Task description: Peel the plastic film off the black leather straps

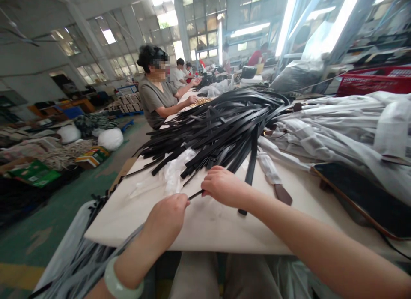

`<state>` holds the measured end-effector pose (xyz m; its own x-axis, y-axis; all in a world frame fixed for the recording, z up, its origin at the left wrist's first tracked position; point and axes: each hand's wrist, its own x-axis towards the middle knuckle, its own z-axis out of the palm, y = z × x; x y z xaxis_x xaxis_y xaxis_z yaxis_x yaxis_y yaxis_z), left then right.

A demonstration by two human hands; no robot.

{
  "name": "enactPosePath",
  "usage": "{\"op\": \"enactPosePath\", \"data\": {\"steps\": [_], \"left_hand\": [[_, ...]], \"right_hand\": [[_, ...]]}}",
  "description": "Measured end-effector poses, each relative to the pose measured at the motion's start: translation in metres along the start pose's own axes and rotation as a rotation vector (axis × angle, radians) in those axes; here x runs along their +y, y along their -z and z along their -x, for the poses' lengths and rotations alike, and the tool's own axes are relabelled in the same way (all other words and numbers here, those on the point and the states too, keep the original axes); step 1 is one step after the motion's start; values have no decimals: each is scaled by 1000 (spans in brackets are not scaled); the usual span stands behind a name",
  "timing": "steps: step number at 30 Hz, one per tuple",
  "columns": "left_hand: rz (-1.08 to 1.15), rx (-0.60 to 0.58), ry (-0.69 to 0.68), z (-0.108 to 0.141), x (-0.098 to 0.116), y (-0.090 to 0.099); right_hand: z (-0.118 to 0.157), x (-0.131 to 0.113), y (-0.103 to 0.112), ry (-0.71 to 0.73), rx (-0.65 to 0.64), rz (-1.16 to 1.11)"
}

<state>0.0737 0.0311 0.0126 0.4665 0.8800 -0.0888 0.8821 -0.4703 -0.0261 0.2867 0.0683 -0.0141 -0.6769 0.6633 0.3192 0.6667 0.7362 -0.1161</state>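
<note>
My left hand (168, 219) is closed on a narrow black strap (195, 195), and my right hand (224, 186) pinches the same strap a short way along. A short length of it shows between the two hands, above the near part of the white table (205, 237). Just beyond my hands lies a large heap of black straps (221, 123), their loose ends fanned toward me. Crumpled clear plastic (176, 168) sits past my left hand. Right of my right hand, a white-wrapped strap with a brown tip (283, 195) lies on the table.
White-wrapped straps (308, 127) pile up at the right, beside a dark board (362, 196). Farther back stands a red basket (375, 80). A co-worker (157, 89) sits along the table's left side. More straps (86, 252) hang in a bin below the left edge.
</note>
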Motion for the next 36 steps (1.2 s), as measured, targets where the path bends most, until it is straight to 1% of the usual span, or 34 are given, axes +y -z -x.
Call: {"op": "enactPosePath", "data": {"steps": [1,2,3,6,7,8,10,12,13,14,16,18,19,21,24,25,27,31,33,36], "left_hand": [[3,7,-14,-1,3,-1],[5,13,-25,-1,4,-1],[6,18,-29,0,3,0],[-2,43,13,3,-10,6],[-6,51,32,3,-14,7],[-7,55,41,3,-16,8],[3,46,8,1,-14,6],[27,16,-65,-1,-7,3],[39,0,-95,-2,-5,3],[50,-10,-111,-2,-4,3],[64,-11,-92,-2,-9,6],[78,7,-37,-2,-19,11],[90,17,-16,-2,-23,13],[131,23,-21,-5,-25,14],[222,-13,-120,-9,-14,9],[253,-23,-148,-10,-10,7],[315,-20,-162,-9,-5,4],[493,66,-107,-7,-11,1],[632,115,-62,-12,-16,-3],[849,183,17,-21,-23,-9]], "right_hand": [[0,-3,-1,39,1,-12],[0,-3,-1,47,-16,-15],[0,0,0,22,-41,-9],[3,17,8,-144,-92,35],[2,20,9,-174,-92,44],[1,20,9,-171,-79,48],[-2,11,5,-86,-44,44],[-4,-2,0,36,-27,32],[-4,-7,-1,68,-42,31],[-3,-8,-1,62,-73,35],[0,-1,3,-33,-138,68],[3,9,8,-151,-161,97],[3,11,9,-181,-159,95],[1,6,7,-161,-156,70],[-3,-14,-1,-58,-169,19],[-3,-19,-4,-44,-172,-5],[-2,-21,-5,-60,-162,-67],[1,-15,-1,-91,-104,-145],[1,-13,-1,-103,-109,-148],[1,-9,-3,-157,-117,-123]]}}
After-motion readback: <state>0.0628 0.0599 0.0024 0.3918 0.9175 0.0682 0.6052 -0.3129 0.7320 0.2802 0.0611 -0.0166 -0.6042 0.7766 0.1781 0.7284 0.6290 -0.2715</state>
